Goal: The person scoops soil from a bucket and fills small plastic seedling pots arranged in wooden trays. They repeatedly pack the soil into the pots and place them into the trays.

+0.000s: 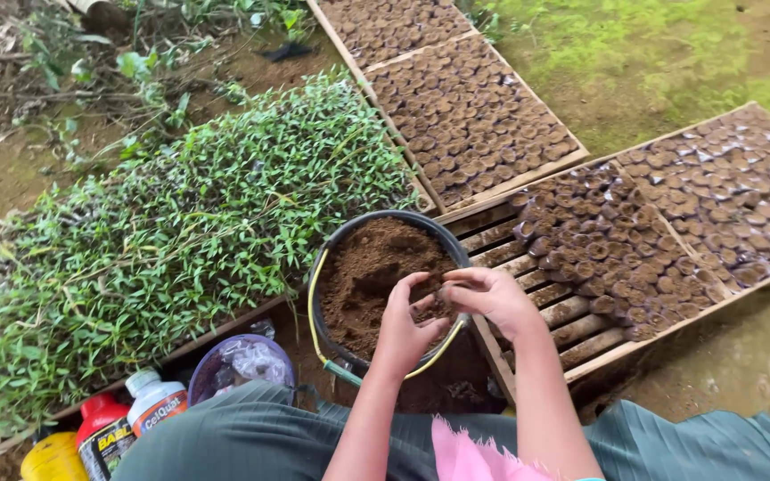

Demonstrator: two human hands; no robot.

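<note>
A black round bucket (446, 234) full of brown soil (369, 267) stands in front of me. My left hand (405, 323) reaches into the soil with curled fingers. My right hand (490, 297) meets it over the bucket's near right rim, fingers pinched around something small and dark, seemingly a soil-filled bag; I cannot tell exactly what. A yellow and green strap (315, 312) runs along the bucket's rim.
A bed of green seedlings (180, 232) fills the left. Wooden slat trays (572, 312) to the right and behind hold several small soil-filled bags (617, 240). Bottles (104, 428) and a purple tub (242, 361) stand at lower left. Mossy ground lies at top right.
</note>
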